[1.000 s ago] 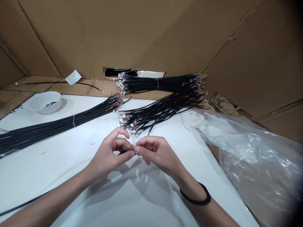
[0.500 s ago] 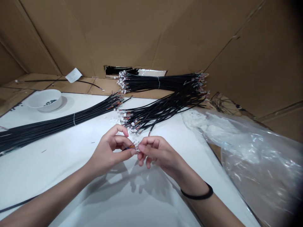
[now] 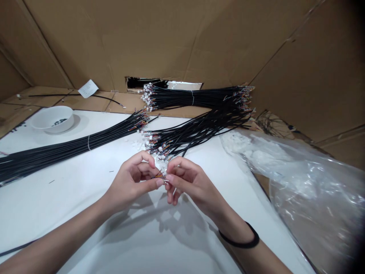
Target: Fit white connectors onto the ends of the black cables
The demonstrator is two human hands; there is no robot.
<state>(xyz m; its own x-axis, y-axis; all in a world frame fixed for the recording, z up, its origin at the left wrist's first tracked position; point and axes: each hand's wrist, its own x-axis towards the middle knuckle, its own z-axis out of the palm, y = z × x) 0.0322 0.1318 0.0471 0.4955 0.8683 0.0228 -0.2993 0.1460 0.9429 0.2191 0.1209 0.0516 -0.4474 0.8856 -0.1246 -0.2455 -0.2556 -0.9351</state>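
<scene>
1. The left hand [image 3: 128,182], on the near side of the loose cable pile [image 3: 196,127], pinches a cable's coloured wires [image 3: 158,176] between thumb and fingers, forefinger arched clear.
2. The right hand [image 3: 191,180], also nearer than the pile, has its thumb at the wire tips; whether it grips a wire or a small connector, I cannot tell.
3. The held wires lie between the two hands, in front of the pile. Their tips look separate, so I judge this end only partly worked.
4. White connectors show on the pile's near-left ends; that portion seems done. The tied bundle [image 3: 182,98] behind the pile shows similar connectors and looks further along, being gathered.
5. Left of the pile, the long bundle [image 3: 57,154] shows coloured wires and no clear connectors at its nearest ends, so it is probably waiting.
6. Loose white connectors [image 3: 138,144] lie just beside the pile, to its left, apparently unused. How many remain is too small to tell.
</scene>
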